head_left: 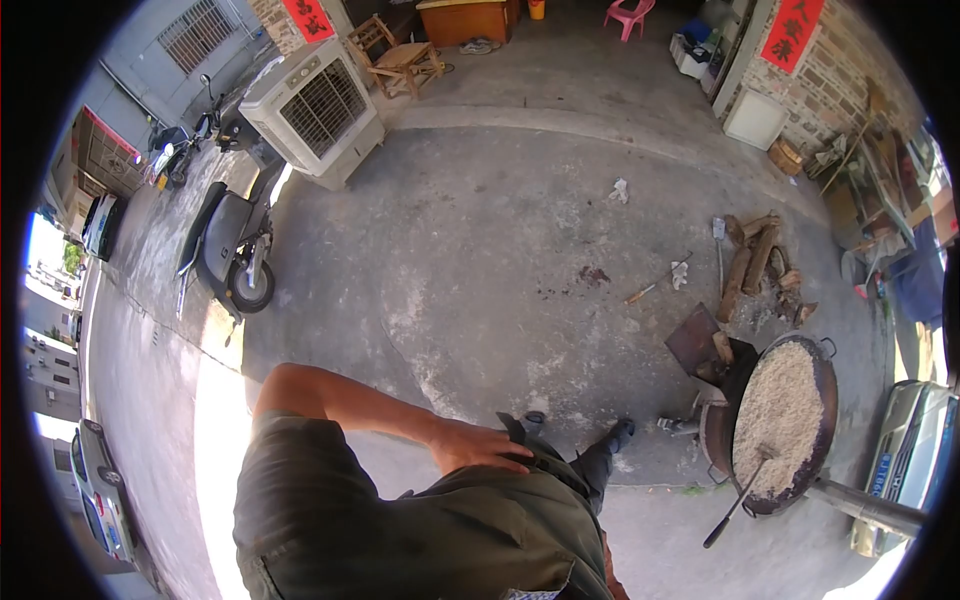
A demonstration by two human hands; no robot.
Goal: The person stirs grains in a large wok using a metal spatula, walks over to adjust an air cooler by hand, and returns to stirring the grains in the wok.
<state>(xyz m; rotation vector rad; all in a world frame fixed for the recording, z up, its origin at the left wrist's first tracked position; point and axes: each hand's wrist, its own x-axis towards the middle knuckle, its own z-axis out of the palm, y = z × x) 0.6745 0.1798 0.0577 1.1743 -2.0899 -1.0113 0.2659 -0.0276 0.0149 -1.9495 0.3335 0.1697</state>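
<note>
My left hand (478, 447) rests on my waist, elbow bent outward, with the fingers lying flat against the dark clothing near the belt. It holds nothing. Only a sliver of skin shows past my shirt at the bottom edge; my right hand itself is out of sight. To my right, a large wok (828, 400) on a stove holds a heap of pale, crumbly material (785, 400). A long-handled spatula (740, 505) leans in it, its blade in the pale heap and its dark grip over the near rim.
Firewood logs (752, 265) and a shovel (719, 245) lie beyond the stove. A metal plate (697, 338) sits at its opening. A scooter (225, 245) and air cooler (315, 108) stand left, a wooden chair (400, 60) behind. A vehicle (905, 450) is parked right.
</note>
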